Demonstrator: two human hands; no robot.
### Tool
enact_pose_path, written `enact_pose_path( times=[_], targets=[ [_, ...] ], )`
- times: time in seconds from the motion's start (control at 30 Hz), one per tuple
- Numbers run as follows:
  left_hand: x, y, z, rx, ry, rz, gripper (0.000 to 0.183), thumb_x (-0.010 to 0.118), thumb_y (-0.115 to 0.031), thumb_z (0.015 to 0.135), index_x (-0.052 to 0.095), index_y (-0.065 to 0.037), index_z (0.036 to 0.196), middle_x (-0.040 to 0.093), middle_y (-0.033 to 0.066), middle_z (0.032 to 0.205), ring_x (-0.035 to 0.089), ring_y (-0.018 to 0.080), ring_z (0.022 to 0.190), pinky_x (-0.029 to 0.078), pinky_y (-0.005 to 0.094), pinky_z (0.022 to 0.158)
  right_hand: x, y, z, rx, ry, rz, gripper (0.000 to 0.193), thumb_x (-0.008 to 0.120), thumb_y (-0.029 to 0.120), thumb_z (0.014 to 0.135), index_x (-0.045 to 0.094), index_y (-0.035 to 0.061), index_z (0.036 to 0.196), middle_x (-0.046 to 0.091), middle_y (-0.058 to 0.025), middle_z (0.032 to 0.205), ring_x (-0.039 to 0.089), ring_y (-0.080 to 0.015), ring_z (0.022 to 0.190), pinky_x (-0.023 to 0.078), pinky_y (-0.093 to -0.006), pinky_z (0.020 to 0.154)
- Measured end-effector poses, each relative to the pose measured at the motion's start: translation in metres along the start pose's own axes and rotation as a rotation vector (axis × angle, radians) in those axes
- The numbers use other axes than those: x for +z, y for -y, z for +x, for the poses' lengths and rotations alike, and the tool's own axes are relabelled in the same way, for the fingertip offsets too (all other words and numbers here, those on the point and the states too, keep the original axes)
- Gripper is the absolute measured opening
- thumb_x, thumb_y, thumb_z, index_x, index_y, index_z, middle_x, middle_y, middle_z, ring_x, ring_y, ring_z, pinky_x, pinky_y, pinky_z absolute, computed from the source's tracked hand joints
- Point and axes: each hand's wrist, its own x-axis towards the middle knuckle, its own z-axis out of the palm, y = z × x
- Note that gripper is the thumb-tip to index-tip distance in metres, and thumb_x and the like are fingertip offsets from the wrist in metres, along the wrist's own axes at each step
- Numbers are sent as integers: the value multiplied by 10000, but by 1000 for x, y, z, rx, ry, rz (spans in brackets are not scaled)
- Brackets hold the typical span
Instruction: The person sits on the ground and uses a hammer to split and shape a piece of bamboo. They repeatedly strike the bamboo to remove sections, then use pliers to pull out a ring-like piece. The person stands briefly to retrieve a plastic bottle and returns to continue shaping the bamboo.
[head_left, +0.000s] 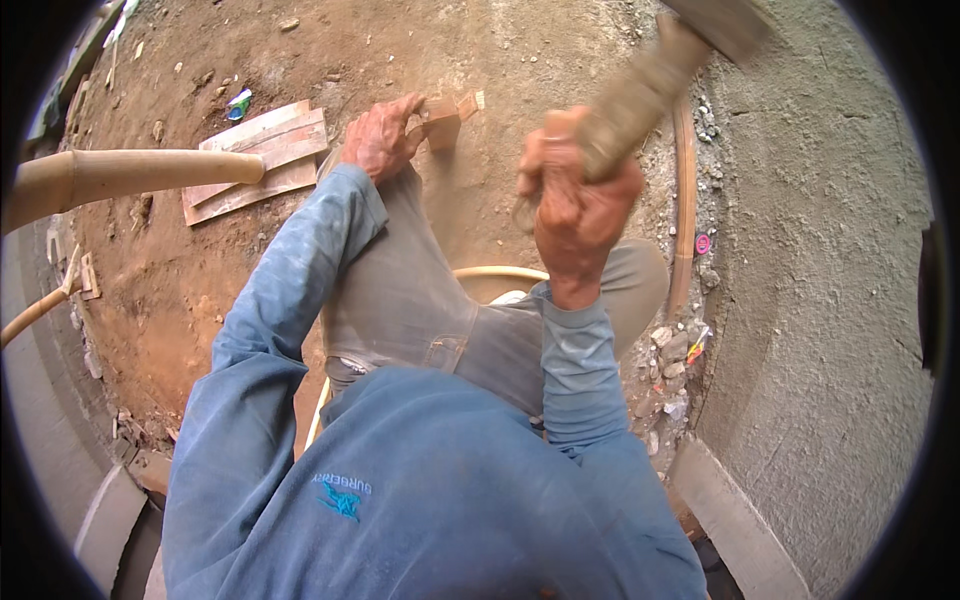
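Building site: dirt ground (400, 55), rough cement (830, 260)

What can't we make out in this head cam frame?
All head view:
Tool in right hand: head cut off by top edge, motion-blurred.
Pale curved rim: mostly hidden by legs and torso.
Bamboo pole: end cut off by left edge.
Pink item: too small to identify.

Bamboo pole (140, 181) at left, green-and-blue wrapper (239, 105) on brown dirt (360, 50), round pink scrap (703, 243) near grey concrete (820, 260)

Brown dirt ground (180, 330) with overlapping flat boards (285, 140), a long wooden strip (685, 200) and grey stones (674, 348)
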Motion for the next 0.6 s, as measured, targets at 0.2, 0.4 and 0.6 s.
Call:
enact_pose_path(
  times=[0.2, 0.4, 0.6],
  targets=[
    [14, 1, 1, 88, -36, 13, 455, 752, -304, 919, 642, -114, 1318, 742, 179, 1115, 711, 410, 1025, 574, 489, 858, -23, -148, -53, 420, 372, -715, 345, 653, 330, 1009, 645, -1, 910, 634, -86, 696, 622, -135, 596, 485, -339, 477],
    [1, 14, -3, 6, -46, 3, 367, 725, -357, 932, 642, -145, 1220, 735, 174, 1069, 701, 415, 994, 559, 514, 826, -9, -9, 8, 197, 141, -117, 392, 663, 408, 989, 645, 37, 863, 638, -75, 683, 624, -138, 543, 462, -310, 440],
    [5, 5, 4, 32, -19, -34, 364, 732, -342, 925, 639, -138, 1212, 737, 170, 1088, 708, 408, 1005, 566, 515, 842, -1, -103, -44, 556, 342, -346, 296, 650, 268, 972, 614, 14, 824, 625, -86, 707, 596, -216, 585, 516, -381, 560]
  ],
)
